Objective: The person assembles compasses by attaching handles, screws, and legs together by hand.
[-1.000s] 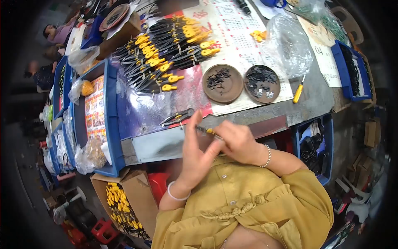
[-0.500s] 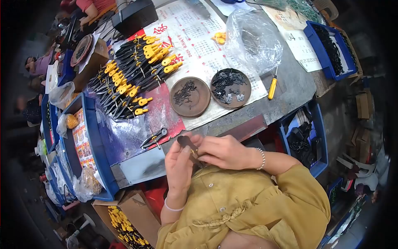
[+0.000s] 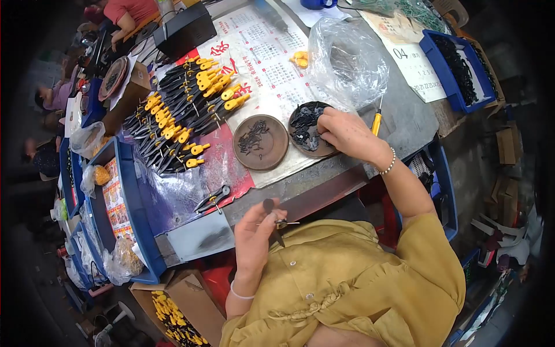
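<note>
My left hand (image 3: 252,234), near the table's front edge, is closed on a small black tool (image 3: 279,237) with a thin metal pin through it. Its full shape is hidden by the fingers. My right hand (image 3: 348,136) reaches into the right round dish (image 3: 315,154), which holds small black pieces (image 3: 304,118) and some greyish ones. The fingertips are pinched together there; whatever they grip is hidden. Beside it stands another round dish (image 3: 277,156) with thin black pieces. A black tool with a round end (image 3: 214,198) lies on the table to the left.
Rows of black tools with yellow ends (image 3: 179,115) cover the table's left. A clear plastic bag (image 3: 350,63), a yellow-handled screwdriver (image 3: 376,124) and a blue bin (image 3: 428,43) are to the right. A cardboard box (image 3: 191,295) stands below left. Another person (image 3: 130,17) sits behind.
My right hand has left the black tool by my left hand and moved up and right into the right dish. My left hand keeps the tool, slightly lower.
</note>
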A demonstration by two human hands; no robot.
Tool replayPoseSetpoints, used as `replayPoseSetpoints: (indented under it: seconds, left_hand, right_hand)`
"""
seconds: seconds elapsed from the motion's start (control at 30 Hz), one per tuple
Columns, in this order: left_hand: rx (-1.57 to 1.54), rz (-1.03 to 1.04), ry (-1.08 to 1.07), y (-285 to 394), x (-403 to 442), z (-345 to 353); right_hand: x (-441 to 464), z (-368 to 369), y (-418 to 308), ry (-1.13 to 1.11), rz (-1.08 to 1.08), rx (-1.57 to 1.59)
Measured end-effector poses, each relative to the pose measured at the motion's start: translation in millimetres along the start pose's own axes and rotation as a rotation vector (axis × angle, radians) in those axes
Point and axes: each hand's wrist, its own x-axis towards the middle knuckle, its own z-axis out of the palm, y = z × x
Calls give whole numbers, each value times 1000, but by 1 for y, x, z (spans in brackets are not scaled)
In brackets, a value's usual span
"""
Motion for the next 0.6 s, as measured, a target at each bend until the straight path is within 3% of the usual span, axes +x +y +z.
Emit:
replayPoseSetpoints:
  seconds: [0.27,0.6]
  left_hand:
    - [16,-91,-18,7,1,9]
    - [6,-144,-44,5,3,6]
  right_hand:
    - [11,5,9,0,-120,116]
    - [10,-11,11,-84,-54,10]
